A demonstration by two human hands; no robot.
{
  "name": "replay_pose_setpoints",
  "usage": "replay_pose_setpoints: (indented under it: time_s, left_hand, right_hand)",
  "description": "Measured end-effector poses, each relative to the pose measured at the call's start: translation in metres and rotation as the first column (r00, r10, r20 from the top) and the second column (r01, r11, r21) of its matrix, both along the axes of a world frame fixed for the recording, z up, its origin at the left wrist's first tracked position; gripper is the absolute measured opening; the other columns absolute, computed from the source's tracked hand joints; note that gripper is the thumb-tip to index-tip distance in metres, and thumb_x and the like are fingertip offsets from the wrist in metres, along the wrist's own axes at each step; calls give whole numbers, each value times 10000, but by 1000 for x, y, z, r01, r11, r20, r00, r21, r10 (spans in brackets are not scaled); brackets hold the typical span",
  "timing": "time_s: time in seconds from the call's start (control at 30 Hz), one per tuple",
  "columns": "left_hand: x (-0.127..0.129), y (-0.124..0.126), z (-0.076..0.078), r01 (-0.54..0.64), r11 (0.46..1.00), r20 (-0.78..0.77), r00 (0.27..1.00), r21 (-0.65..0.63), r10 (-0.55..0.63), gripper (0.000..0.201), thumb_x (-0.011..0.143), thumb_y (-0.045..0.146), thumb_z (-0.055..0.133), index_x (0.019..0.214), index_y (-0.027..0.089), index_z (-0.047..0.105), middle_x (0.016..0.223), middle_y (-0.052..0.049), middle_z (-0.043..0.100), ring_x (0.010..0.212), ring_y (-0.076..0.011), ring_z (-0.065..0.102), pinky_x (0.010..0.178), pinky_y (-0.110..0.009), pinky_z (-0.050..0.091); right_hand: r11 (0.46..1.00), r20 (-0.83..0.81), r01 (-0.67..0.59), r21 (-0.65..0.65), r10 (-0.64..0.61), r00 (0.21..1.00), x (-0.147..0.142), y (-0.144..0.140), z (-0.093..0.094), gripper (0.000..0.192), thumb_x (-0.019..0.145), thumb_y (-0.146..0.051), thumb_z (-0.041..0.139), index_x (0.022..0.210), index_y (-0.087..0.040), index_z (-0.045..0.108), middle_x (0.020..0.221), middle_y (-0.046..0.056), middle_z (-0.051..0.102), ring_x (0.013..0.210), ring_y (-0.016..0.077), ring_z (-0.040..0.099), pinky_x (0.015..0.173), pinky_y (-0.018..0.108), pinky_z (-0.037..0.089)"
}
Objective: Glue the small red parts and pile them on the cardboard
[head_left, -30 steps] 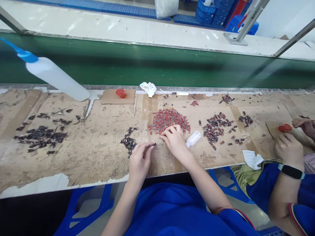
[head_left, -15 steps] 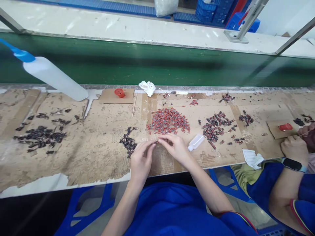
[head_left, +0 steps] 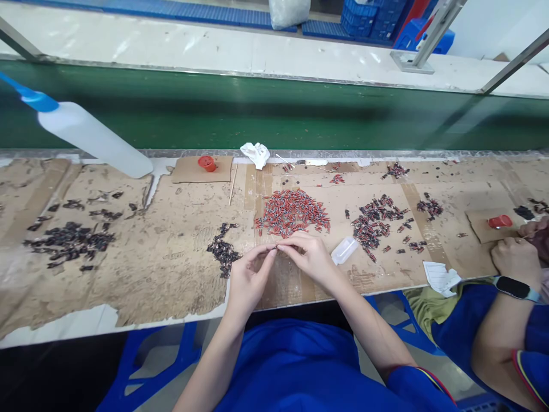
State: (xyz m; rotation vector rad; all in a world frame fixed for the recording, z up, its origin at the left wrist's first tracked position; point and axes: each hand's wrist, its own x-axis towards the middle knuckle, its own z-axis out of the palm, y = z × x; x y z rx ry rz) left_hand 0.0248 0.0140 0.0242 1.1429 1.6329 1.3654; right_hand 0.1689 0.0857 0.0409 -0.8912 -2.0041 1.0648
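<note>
My left hand [head_left: 252, 276] and my right hand [head_left: 309, 254] meet fingertip to fingertip above the cardboard [head_left: 171, 240]. Each is closed in a pinch, and whatever sits between the fingers is too small and covered to make out. Just beyond them lies a heap of small red-and-silver parts [head_left: 295, 209]. A small pile of dark parts [head_left: 223, 250] is beside my left hand. To the right of my right hand lies a small clear plastic bottle [head_left: 345, 250], on its side. Farther right is a larger pile of mixed dark and red parts [head_left: 375, 220].
A large white squeeze bottle [head_left: 94, 137] with a blue nozzle leans at the left. Red cups [head_left: 207, 163] sit on cardboard pieces at both sides. Crumpled tissue [head_left: 256, 154] and a thin stick [head_left: 233, 184] lie at the back. A co-worker's hand [head_left: 517, 260] is at the right.
My fingertips have drawn closer together, and the small dark-and-red part seen at them before is now covered. My right hand has shifted slightly. The view has moved a little.
</note>
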Motion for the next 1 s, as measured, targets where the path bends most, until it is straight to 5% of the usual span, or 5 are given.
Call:
replay_pose_setpoints:
  time_s: [0.2,0.43,0.63,0.8,1.0]
  left_hand:
    - [1,0,6,-8,1000,56,998,7,8,176,789,330,657,866,186,722,874,-50,763,841,-192,711,840,-331,569]
    - [21,1,12,72,997,113,991,38,-76,193,827,348,638,920,189,694,928,-61,748,902,-193,703,872,-329,554]
    - [-13,18,19,112,992,-188,977,54,-100,424,884,359,572,1279,217,512,1060,-80,717,1044,-216,660,988,-421,472]
    - [-84,40,10,50,999,-722,691,-2,-36,250,908,305,459,1004,228,677,1028,-98,715,1025,-289,596,923,-461,450]
    - [-99,50,2,127,974,-884,409,-189,-225,289,881,178,443,970,229,713,902,-123,709,935,-322,568,776,-439,426]
  right_hand:
    - [991,-92,58,-121,-69,993,-2,-9,-1,147,890,-282,637,912,-223,769,838,40,742,769,160,679,711,295,549]
    - [969,-80,195,155,-184,980,9,-29,11,173,929,-186,570,990,-195,732,922,86,734,895,194,681,815,336,565]
    - [840,7,477,260,-495,869,57,-17,9,143,927,-238,569,935,-216,710,900,69,741,853,204,688,801,356,560]
    - [691,194,614,380,-709,678,112,-1,2,283,926,-383,520,929,-187,724,916,118,735,856,251,669,804,422,534]
    - [608,383,745,274,-780,495,102,-15,16,499,847,-613,531,962,-163,711,807,107,723,715,250,650,733,398,501]
